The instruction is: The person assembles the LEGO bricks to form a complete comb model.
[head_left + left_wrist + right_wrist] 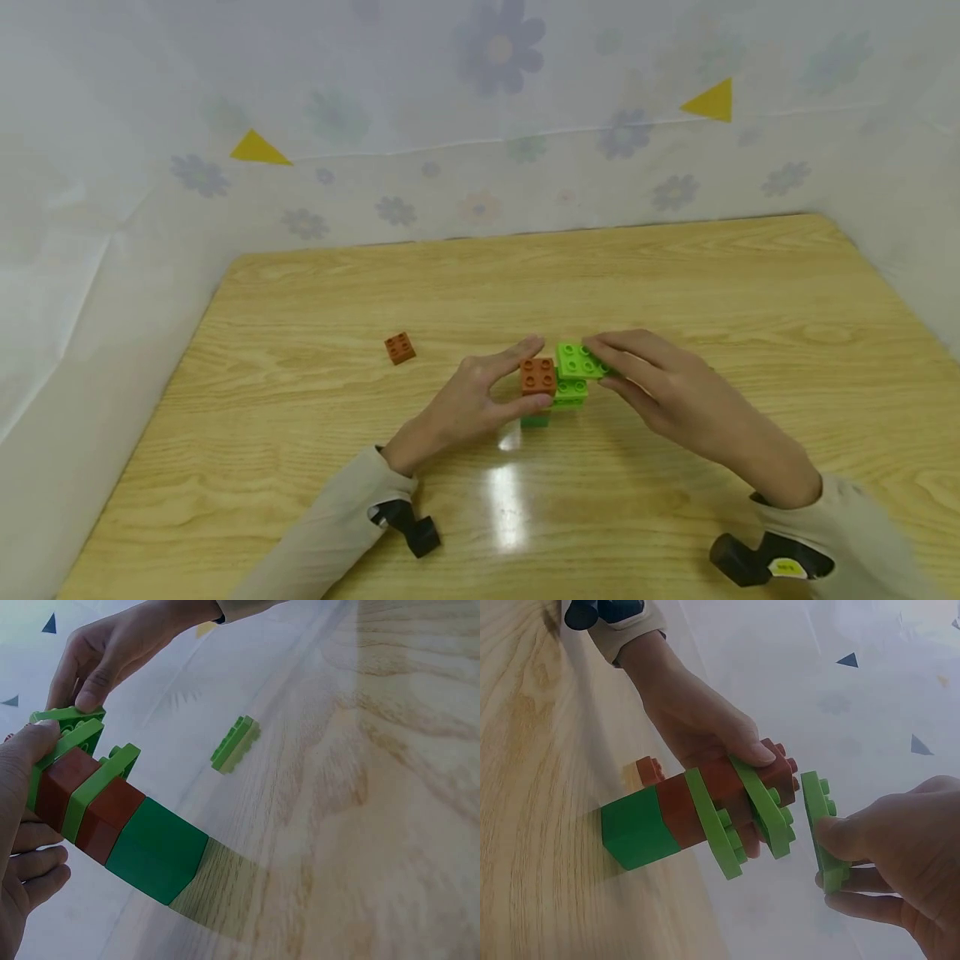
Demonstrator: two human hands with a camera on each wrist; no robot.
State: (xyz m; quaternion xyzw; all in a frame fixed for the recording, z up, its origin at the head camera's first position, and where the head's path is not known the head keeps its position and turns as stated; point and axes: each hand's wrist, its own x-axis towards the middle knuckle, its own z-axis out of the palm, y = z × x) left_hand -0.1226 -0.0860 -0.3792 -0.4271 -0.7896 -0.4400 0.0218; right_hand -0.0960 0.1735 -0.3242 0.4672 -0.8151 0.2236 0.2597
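A tower of toy building bricks [679,810] stands upright on the table. Its base is a dark green brick [157,851], with brown bricks and light green flat bricks alternating above, the green ones jutting out to one side. The top brown brick [537,375] shows its studs. My left hand [480,392] grips the tower near the top, thumb on one side and fingers on the other. With thumb and fingertips my right hand [667,392] pinches another light green flat brick [821,829], tilted in the right wrist view, close beside the tower's top.
A loose brown brick [400,347] lies on the table left of the tower. In the left wrist view, a light green studded brick [235,744] lies on the wooden table [300,500]. A white flowered sheet [450,183] hangs along the table's back edge.
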